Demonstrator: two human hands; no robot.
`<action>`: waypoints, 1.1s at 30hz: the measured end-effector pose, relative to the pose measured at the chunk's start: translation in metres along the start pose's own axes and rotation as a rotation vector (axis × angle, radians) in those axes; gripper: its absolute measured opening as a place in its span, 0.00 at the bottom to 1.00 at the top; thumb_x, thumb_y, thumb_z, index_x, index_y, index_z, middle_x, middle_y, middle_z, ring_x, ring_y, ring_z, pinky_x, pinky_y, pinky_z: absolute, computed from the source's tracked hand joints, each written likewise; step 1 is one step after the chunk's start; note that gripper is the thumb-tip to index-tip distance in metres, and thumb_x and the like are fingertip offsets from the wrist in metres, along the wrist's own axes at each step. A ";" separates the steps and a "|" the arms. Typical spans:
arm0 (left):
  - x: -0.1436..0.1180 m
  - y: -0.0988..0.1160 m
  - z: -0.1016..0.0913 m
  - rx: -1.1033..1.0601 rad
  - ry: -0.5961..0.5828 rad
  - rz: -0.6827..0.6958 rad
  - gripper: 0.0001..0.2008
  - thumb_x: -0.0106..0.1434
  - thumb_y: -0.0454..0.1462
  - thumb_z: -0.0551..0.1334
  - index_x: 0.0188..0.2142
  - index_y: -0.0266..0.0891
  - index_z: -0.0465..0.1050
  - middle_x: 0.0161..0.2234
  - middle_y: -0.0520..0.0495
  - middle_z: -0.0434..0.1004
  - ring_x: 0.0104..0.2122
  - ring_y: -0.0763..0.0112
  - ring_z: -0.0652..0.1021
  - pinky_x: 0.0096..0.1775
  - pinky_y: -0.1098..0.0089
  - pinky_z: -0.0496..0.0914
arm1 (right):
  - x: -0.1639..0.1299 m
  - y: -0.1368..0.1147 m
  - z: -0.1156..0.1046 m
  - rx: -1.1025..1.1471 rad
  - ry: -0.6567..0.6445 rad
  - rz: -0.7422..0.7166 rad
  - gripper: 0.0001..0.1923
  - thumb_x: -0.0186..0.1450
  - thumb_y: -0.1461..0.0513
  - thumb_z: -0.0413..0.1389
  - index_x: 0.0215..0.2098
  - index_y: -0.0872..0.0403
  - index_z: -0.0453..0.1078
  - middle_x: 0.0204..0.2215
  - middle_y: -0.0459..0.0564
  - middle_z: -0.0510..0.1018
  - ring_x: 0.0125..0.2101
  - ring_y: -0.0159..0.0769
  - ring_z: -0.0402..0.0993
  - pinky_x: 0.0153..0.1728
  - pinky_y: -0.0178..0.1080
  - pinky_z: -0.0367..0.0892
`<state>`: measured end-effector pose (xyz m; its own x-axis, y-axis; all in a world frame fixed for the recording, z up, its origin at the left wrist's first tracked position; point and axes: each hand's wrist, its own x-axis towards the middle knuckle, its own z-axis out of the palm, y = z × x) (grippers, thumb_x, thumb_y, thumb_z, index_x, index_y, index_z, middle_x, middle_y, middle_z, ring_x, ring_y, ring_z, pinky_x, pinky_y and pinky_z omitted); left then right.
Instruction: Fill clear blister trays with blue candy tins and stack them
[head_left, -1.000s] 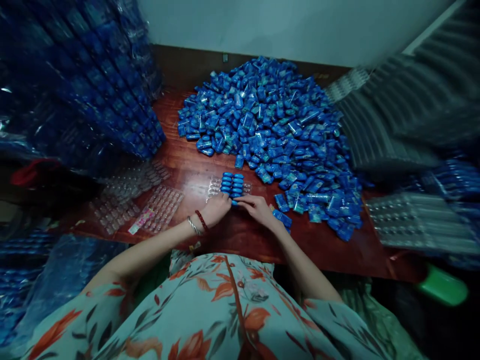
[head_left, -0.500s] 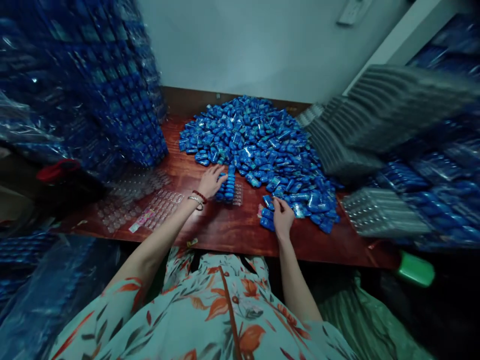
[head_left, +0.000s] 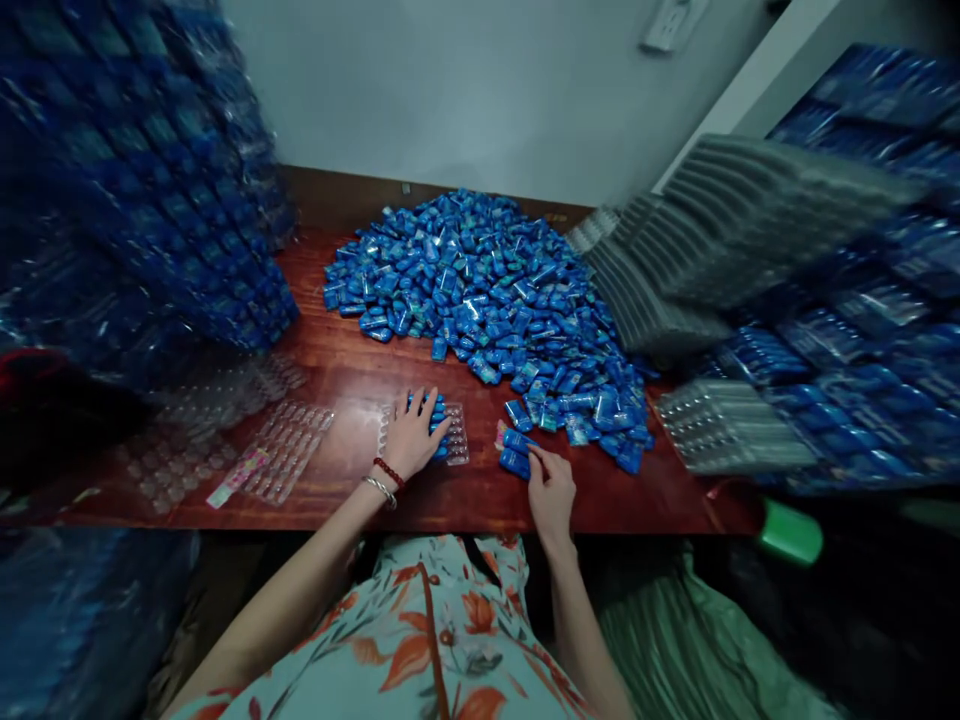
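Observation:
My left hand (head_left: 412,436) lies with spread fingers on several small blue packets (head_left: 441,408), partly covering them. Beneath them is a clear plastic blister tray (head_left: 457,436), with bare pockets showing at both sides. To the right, the thumb and fingertips of my right hand (head_left: 552,489) are closed on the edge of a blue packet (head_left: 517,441). Another blue packet (head_left: 514,463) sits just below that one, and a bit of pink printed paper (head_left: 500,434) shows at their left. A large heap of blue packets (head_left: 480,285) spreads behind both hands.
Clear blister trays (head_left: 289,452) and a pink-and-yellow printed strip (head_left: 238,477) lie at left. Wrapped blue stacks (head_left: 172,190) tower behind them. On the right stand nested tray stacks (head_left: 720,230), more blue packs (head_left: 862,340) and a green object (head_left: 791,532) at the table edge.
My left hand has moved towards me and now lies flat over the packets in the tray. My right hand has also come slightly nearer the front edge. The camera view has shifted.

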<state>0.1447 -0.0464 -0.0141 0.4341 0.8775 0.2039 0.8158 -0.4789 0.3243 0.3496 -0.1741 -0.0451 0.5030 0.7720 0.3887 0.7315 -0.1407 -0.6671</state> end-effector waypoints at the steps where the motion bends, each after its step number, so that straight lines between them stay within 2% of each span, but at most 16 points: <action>1: 0.001 0.000 0.001 -0.012 -0.002 -0.002 0.27 0.65 0.48 0.49 0.60 0.38 0.56 0.58 0.37 0.60 0.59 0.48 0.56 0.54 0.48 0.59 | 0.002 0.006 -0.004 -0.028 -0.025 0.021 0.17 0.65 0.55 0.46 0.41 0.54 0.72 0.37 0.55 0.76 0.40 0.42 0.68 0.44 0.48 0.63; 4: 0.014 -0.003 0.004 -0.044 -0.019 0.011 0.28 0.65 0.48 0.49 0.60 0.36 0.56 0.58 0.36 0.60 0.59 0.47 0.56 0.54 0.49 0.59 | 0.007 0.024 -0.012 -0.028 -0.119 0.094 0.19 0.64 0.53 0.48 0.45 0.55 0.70 0.37 0.55 0.74 0.35 0.40 0.69 0.40 0.46 0.67; 7: 0.030 -0.005 0.004 -0.047 -0.042 0.044 0.27 0.65 0.48 0.49 0.59 0.37 0.56 0.58 0.36 0.60 0.59 0.48 0.57 0.54 0.49 0.58 | 0.011 0.031 -0.010 -0.004 -0.192 0.122 0.21 0.64 0.53 0.48 0.49 0.56 0.67 0.37 0.54 0.71 0.28 0.35 0.69 0.35 0.42 0.69; 11: 0.038 0.009 -0.006 0.033 0.009 0.072 0.25 0.65 0.47 0.51 0.58 0.40 0.57 0.57 0.35 0.60 0.57 0.47 0.59 0.53 0.45 0.55 | 0.018 0.023 -0.007 -0.186 -0.340 0.080 0.23 0.63 0.52 0.50 0.54 0.53 0.63 0.42 0.55 0.69 0.37 0.41 0.70 0.36 0.44 0.68; 13: 0.033 0.027 -0.009 0.031 -0.021 0.215 0.19 0.66 0.43 0.50 0.54 0.40 0.62 0.55 0.35 0.63 0.53 0.52 0.64 0.51 0.51 0.59 | 0.025 0.020 -0.013 -0.301 -0.388 0.060 0.22 0.63 0.53 0.51 0.53 0.51 0.64 0.43 0.55 0.69 0.41 0.45 0.68 0.37 0.46 0.68; 15: 0.025 0.050 -0.003 -0.005 -0.162 0.489 0.14 0.66 0.37 0.50 0.49 0.40 0.66 0.51 0.38 0.67 0.48 0.59 0.69 0.47 0.60 0.63 | 0.036 0.019 -0.023 -0.367 -0.386 0.039 0.17 0.65 0.55 0.50 0.50 0.50 0.67 0.42 0.55 0.70 0.41 0.46 0.67 0.37 0.47 0.66; 17: 0.017 0.071 0.011 -0.012 -0.314 0.731 0.14 0.64 0.32 0.52 0.48 0.39 0.65 0.51 0.40 0.67 0.46 0.62 0.69 0.45 0.64 0.64 | 0.049 0.019 -0.032 -0.368 -0.410 -0.008 0.13 0.66 0.58 0.48 0.46 0.49 0.70 0.40 0.54 0.72 0.40 0.44 0.66 0.39 0.46 0.65; 18: 0.014 0.080 0.020 0.004 -0.361 0.793 0.15 0.63 0.31 0.52 0.50 0.39 0.64 0.51 0.41 0.67 0.47 0.62 0.68 0.45 0.64 0.65 | 0.056 0.018 -0.034 -0.351 -0.455 -0.042 0.13 0.66 0.60 0.48 0.45 0.49 0.70 0.39 0.53 0.72 0.40 0.43 0.66 0.40 0.45 0.65; 21: 0.008 0.092 0.046 0.063 -0.421 0.828 0.17 0.64 0.30 0.52 0.53 0.35 0.61 0.50 0.39 0.67 0.48 0.61 0.68 0.43 0.64 0.66 | 0.074 0.010 -0.027 -0.360 -0.686 -0.168 0.15 0.65 0.65 0.49 0.49 0.50 0.68 0.40 0.52 0.73 0.41 0.42 0.67 0.41 0.42 0.65; 24: 0.002 0.085 0.051 0.060 -0.477 0.880 0.13 0.65 0.31 0.51 0.48 0.33 0.64 0.42 0.41 0.71 0.42 0.63 0.71 0.39 0.66 0.67 | 0.083 -0.002 -0.011 -0.491 -0.859 -0.272 0.22 0.62 0.67 0.51 0.56 0.53 0.62 0.43 0.55 0.72 0.42 0.43 0.68 0.41 0.41 0.65; 26: -0.003 0.072 0.038 0.032 -0.531 0.913 0.12 0.65 0.31 0.52 0.48 0.33 0.64 0.37 0.43 0.72 0.38 0.65 0.72 0.36 0.67 0.68 | 0.085 -0.008 -0.003 -0.552 -0.930 -0.286 0.25 0.63 0.67 0.50 0.59 0.56 0.57 0.44 0.57 0.71 0.41 0.43 0.70 0.39 0.40 0.65; 28: -0.007 0.055 0.015 -0.027 -0.616 0.873 0.13 0.64 0.31 0.53 0.49 0.36 0.64 0.37 0.45 0.72 0.35 0.68 0.73 0.33 0.70 0.69 | 0.088 -0.010 -0.002 -0.564 -0.995 -0.262 0.26 0.64 0.65 0.49 0.60 0.57 0.54 0.45 0.58 0.71 0.39 0.42 0.72 0.36 0.39 0.65; 31: -0.014 0.022 -0.027 -0.231 -0.687 0.621 0.15 0.65 0.31 0.52 0.50 0.44 0.65 0.43 0.48 0.70 0.34 0.74 0.74 0.34 0.75 0.69 | 0.092 -0.006 -0.006 -0.481 -1.035 -0.209 0.25 0.64 0.62 0.50 0.59 0.53 0.54 0.47 0.57 0.71 0.39 0.41 0.73 0.34 0.37 0.65; 33: -0.019 -0.004 -0.052 -0.438 -0.620 0.431 0.15 0.66 0.31 0.51 0.50 0.45 0.66 0.45 0.47 0.69 0.38 0.74 0.75 0.40 0.75 0.69 | 0.095 -0.004 -0.007 -0.331 -0.995 -0.171 0.20 0.64 0.59 0.50 0.55 0.52 0.59 0.44 0.54 0.73 0.40 0.41 0.73 0.36 0.37 0.65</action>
<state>0.1132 -0.0624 0.0290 0.9048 0.4120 -0.1075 0.3674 -0.6276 0.6864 0.3978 -0.1050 -0.0008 -0.1120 0.9361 -0.3333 0.9210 -0.0281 -0.3884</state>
